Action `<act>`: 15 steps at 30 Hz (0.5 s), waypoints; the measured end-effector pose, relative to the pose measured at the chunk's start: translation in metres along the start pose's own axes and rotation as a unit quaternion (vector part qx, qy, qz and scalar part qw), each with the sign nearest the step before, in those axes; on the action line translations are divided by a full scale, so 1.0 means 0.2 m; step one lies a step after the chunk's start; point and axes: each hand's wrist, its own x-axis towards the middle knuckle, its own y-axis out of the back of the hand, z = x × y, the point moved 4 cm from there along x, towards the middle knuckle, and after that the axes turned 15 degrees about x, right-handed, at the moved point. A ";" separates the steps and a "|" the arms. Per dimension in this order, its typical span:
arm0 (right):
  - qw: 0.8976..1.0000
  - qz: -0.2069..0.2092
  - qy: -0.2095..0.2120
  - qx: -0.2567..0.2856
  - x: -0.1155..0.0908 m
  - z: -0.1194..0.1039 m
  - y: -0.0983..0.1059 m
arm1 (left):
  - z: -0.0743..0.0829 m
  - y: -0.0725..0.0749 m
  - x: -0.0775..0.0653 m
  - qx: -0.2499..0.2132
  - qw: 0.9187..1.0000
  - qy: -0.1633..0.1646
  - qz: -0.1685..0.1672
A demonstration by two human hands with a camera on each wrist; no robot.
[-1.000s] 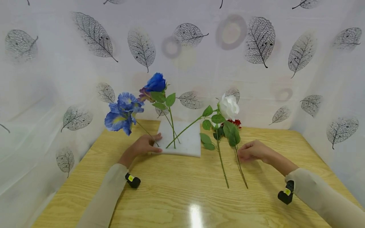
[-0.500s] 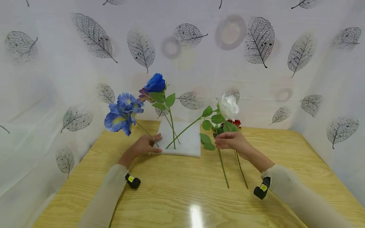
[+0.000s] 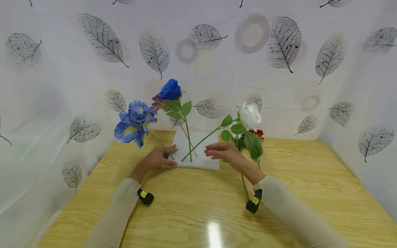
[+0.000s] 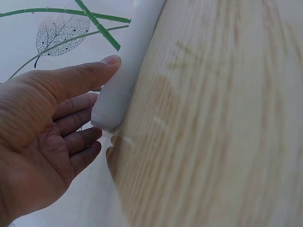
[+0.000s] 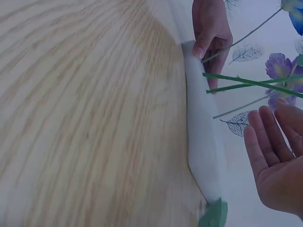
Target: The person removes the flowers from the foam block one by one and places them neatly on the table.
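A white foam block (image 3: 206, 159) lies on the table with several artificial flower stems stuck in it. My left hand (image 3: 156, 159) holds its left end, thumb at the front edge (image 4: 102, 101). A light-blue iris (image 3: 131, 127) leans left beside that hand. Behind it stand a blue rose (image 3: 170, 89) and a purple flower (image 3: 159, 103). A white rose (image 3: 250, 116) slants right from the block. My right hand (image 3: 225, 154) hovers by the block's right side under the white rose's stem, fingers extended (image 5: 258, 151), holding nothing.
Right of the block lie loose stems with green leaves (image 3: 253, 144) and a red flower (image 3: 259, 133). The wooden table (image 3: 186, 206) backs onto a leaf-printed curtain (image 3: 211, 69). Each wrist carries a small black camera (image 3: 145, 197).
My right hand has moved left from beside the loose stems, past them, to the block's right side, carrying nothing. My left hand and the flowers in the block stay in place.
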 end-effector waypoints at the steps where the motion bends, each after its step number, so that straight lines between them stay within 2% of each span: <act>1: 1.000 -0.002 0.001 0.006 0.01 0.01 -0.02 | 0.00 0.00 0.00 0.001 1.000 0.000 0.000; 8: 0.999 -0.002 0.023 0.046 0.08 0.03 -0.11 | -0.02 -0.01 0.01 0.001 1.000 0.004 -0.003; 15: 0.995 -0.014 0.038 0.086 0.15 0.03 -0.15 | -0.02 -0.01 0.01 0.006 1.000 0.008 -0.001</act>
